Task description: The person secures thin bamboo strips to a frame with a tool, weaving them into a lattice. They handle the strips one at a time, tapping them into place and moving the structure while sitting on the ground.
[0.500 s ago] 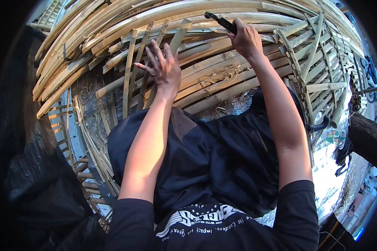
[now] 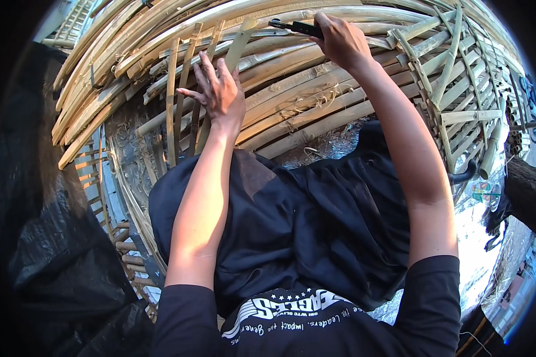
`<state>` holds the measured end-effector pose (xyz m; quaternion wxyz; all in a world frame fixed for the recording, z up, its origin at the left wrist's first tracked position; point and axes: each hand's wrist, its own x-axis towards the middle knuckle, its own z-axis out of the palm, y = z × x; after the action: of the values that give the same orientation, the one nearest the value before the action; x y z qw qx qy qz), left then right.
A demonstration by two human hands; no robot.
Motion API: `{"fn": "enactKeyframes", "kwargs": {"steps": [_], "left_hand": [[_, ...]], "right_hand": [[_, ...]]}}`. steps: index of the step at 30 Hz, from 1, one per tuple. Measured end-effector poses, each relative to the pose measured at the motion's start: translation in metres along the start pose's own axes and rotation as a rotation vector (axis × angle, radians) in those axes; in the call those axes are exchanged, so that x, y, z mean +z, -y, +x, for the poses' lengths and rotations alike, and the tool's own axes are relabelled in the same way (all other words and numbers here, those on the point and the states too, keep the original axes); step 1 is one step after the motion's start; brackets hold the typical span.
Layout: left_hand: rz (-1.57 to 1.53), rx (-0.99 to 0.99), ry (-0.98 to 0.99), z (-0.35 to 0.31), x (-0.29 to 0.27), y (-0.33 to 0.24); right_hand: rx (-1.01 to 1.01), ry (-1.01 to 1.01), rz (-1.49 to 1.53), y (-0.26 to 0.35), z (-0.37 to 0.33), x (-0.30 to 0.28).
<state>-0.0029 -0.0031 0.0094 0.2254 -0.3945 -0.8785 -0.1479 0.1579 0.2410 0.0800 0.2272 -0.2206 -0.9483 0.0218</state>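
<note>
The right hand (image 2: 343, 43) is in the upper middle of the frame, a little to the right, and its fingers are closed around the handle of a black tool (image 2: 301, 27). The tool points from this hand toward the left side of the frame; its narrow end is near the top of a wide pale strip (image 2: 239, 44), but I cannot tell if they touch.

The left hand (image 2: 221, 101) is lower and more to the left, in the upper left-centre of the frame. Its fingers are spread apart — the palm side is turned away, so I cannot say how firmly it presses on anything. The wide pale strip passes under this hand: its upper part comes out above the fingers, and its lower part shows below, beside the wrist. Just to the left of the hand, some narrow strips (image 2: 172, 101) stand nearly vertical in the frame.

Behind both hands, long pieces of split bamboo (image 2: 315, 89) lie in a curved pile across the upper part. At the upper right there is a bamboo lattice (image 2: 452, 77), and black cloth (image 2: 315, 220) covers the person's lap — in the centre of the frame.
</note>
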Motion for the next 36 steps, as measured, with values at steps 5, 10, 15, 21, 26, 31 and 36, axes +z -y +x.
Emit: {"fn": "enactKeyframes", "kwargs": {"steps": [5, 10, 15, 21, 26, 31, 36], "left_hand": [[0.054, -0.030, 0.030, 0.002, 0.012, 0.017], [-0.010, -0.072, -0.030, 0.006, 0.009, 0.011], [0.063, -0.090, -0.003, 0.015, 0.001, 0.014], [-0.009, -0.120, 0.090, 0.024, -0.031, 0.015], [-0.118, -0.091, 0.130, 0.034, -0.049, 0.015], [-0.284, -0.116, 0.153, 0.043, -0.062, 0.024], [-0.518, -0.076, 0.073, 0.052, -0.072, 0.032]], "right_hand": [[0.012, -0.022, 0.074, 0.009, 0.001, 0.008], [-0.015, -0.062, 0.055, 0.025, 0.006, -0.004], [0.112, 0.156, 0.035, 0.050, 0.035, -0.060], [-0.029, 0.046, -0.052, 0.070, 0.048, -0.099], [-0.101, 0.000, -0.088, 0.083, 0.055, -0.134], [-0.151, 0.100, -0.282, 0.115, 0.077, -0.172], [-0.274, 0.198, -0.470, 0.156, 0.093, -0.188]]}}
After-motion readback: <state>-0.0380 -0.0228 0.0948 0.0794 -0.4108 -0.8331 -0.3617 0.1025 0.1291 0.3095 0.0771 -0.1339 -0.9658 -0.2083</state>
